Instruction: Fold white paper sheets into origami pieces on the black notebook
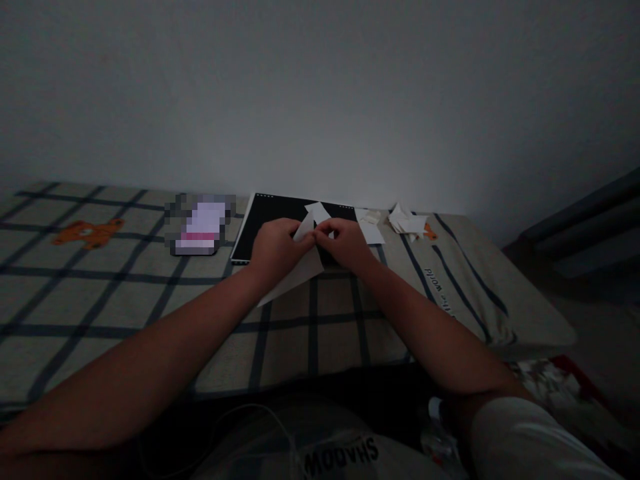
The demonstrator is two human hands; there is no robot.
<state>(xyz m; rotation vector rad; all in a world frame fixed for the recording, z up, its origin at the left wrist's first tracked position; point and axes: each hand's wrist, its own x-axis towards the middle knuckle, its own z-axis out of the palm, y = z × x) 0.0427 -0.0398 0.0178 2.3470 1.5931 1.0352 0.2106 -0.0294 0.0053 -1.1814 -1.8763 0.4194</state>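
Both hands meet over a white sheet of paper (295, 275) that lies partly on a black board (273, 223). My left hand (275, 248) pinches the sheet's left side, with a corner hanging down toward me. My right hand (345, 243) grips the same sheet from the right, the fingertips of both hands touching at a fold. A folded white point (318, 212) sticks up just behind the fingers.
The board rests on a checked bedsheet (125, 300) against a plain wall. A blurred pink and white object (200, 225) lies left of the board. Paper scraps (406, 221) and another white piece (371, 227) lie to its right. The bed's edge drops off at right.
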